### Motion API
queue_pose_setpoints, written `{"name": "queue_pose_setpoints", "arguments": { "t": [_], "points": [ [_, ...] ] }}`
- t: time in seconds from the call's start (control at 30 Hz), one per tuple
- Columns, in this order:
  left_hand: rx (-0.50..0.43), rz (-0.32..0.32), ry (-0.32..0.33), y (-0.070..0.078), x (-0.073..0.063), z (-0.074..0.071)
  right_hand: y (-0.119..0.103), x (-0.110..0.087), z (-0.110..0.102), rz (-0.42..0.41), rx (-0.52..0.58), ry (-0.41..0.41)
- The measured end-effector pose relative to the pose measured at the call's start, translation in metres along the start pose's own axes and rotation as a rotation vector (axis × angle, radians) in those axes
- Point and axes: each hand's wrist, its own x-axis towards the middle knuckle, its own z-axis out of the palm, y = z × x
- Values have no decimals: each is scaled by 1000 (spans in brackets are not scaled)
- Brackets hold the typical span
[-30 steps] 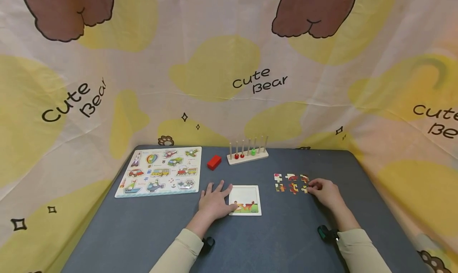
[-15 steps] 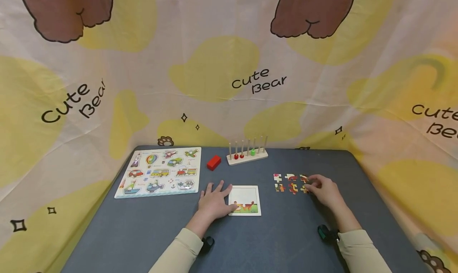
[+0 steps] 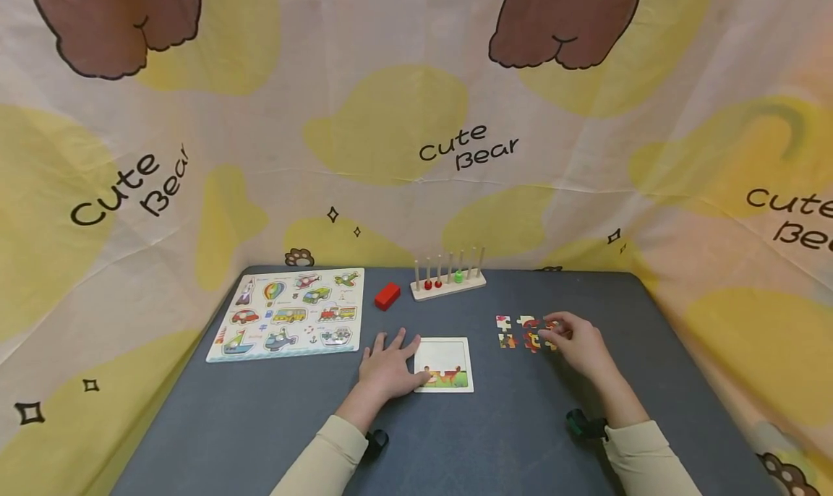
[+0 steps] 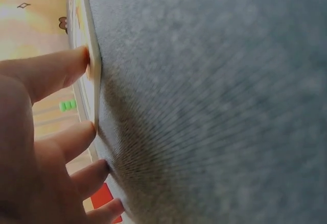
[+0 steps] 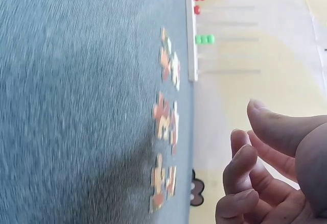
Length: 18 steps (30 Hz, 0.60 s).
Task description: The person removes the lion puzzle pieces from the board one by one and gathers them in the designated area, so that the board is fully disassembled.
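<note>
A: Where is the square jigsaw tray (image 3: 442, 353)?

B: Flat on the blue-grey table (image 3: 494, 442), with a strip of coloured picture (image 3: 450, 379) along its near side and bare white beyond that.

A: And the left hand (image 3: 385, 373)?

B: Spread wide at the tray's left edge, thumb lying on it and index fingertip touching the rim.

A: The right hand (image 3: 581, 344)?

B: Right of the tray, raised over the loose jigsaw pieces (image 3: 531, 342). It's empty, fingers loosely bent, a narrow gap between thumb and index finger.

A: How do those pieces lie?

B: Two rows of three, right of the tray; the hand partly hides the column farthest from it.

A: What's beyond the tray?

B: A peg stand (image 3: 449, 288) with red and green beads. Beyond and left, a red block (image 3: 387, 296); farther left, a vehicle puzzle board (image 3: 260, 304).
</note>
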Motion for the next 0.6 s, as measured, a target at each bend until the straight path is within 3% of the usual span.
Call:
{"name": "queue_pose_setpoints", "arguments": {
  "t": [0.33, 0.6],
  "points": [
    [4, 15, -78, -1, 1, -10, -17, -2, 16, -31, 25, -11],
    [-9, 10, -100, -1, 1, -12, -31, -1, 34, -82, 25, -14]
  ]
}}
